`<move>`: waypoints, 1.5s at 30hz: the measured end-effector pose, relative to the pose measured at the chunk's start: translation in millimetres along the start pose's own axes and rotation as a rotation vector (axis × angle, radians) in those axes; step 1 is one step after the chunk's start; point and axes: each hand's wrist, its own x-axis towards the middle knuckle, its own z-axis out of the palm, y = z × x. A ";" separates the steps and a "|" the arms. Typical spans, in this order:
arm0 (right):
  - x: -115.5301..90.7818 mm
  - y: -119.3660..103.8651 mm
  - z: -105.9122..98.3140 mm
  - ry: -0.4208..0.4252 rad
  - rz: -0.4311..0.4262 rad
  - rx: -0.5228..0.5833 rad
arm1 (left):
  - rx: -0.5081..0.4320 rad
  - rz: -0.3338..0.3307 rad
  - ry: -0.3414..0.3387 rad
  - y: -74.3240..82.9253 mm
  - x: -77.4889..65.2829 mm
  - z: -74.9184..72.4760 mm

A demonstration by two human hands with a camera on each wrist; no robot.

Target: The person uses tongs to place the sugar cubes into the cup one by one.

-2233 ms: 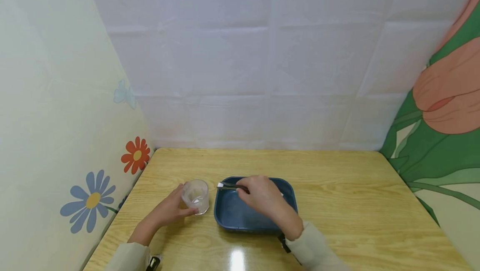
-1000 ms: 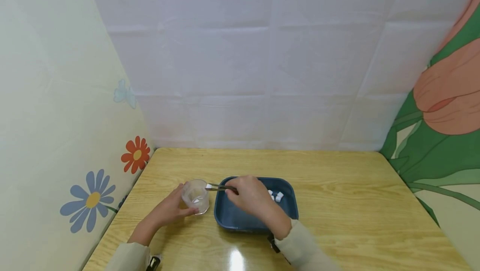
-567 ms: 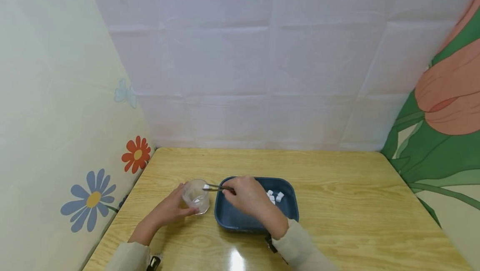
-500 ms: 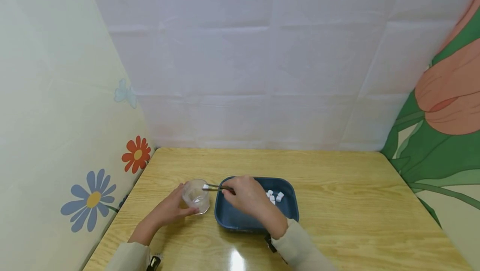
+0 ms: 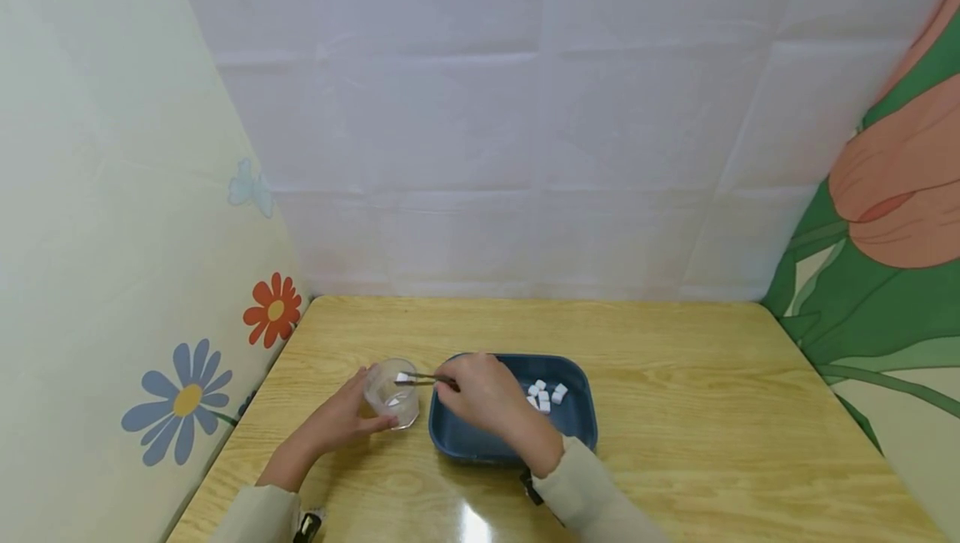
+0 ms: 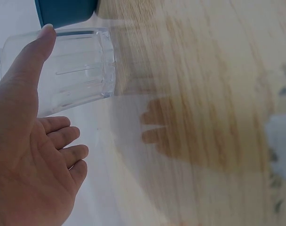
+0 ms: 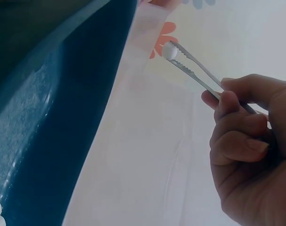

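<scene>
The table (image 5: pixel 712 393) has a light yellowish surface with wood grain. On it stands a dark blue tray (image 5: pixel 472 443), and, just left of this tray, a clear cup (image 5: pixel 390 399).

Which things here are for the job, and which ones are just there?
Being used, it seems:
clear, round-rimmed cup, held by the left hand
grey, toothed metal tweezers, in the right hand
small white piece between the tweezer tips
dark blue rectangular tray
small white pieces in the tray

Just there, as wall pictures:
red flower
blue flower with yellow middle
pink tulip
pale blue butterfly
</scene>
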 end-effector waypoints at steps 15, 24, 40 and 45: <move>6.2 -3.1 9.9 0.004 -0.011 -0.014 | 0.008 0.014 0.001 -0.2 1.3 -1.6; 9.2 -6.5 14.7 -0.035 0.018 -0.008 | -0.005 0.028 0.002 -0.7 1.1 -1.0; 13.3 -9.9 22.1 -0.042 0.026 -0.033 | -0.012 0.038 -0.001 0.5 -0.5 -1.4; 14.0 -11.4 22.3 -0.035 0.017 -0.034 | -0.012 0.026 -0.002 0.9 -0.8 -0.8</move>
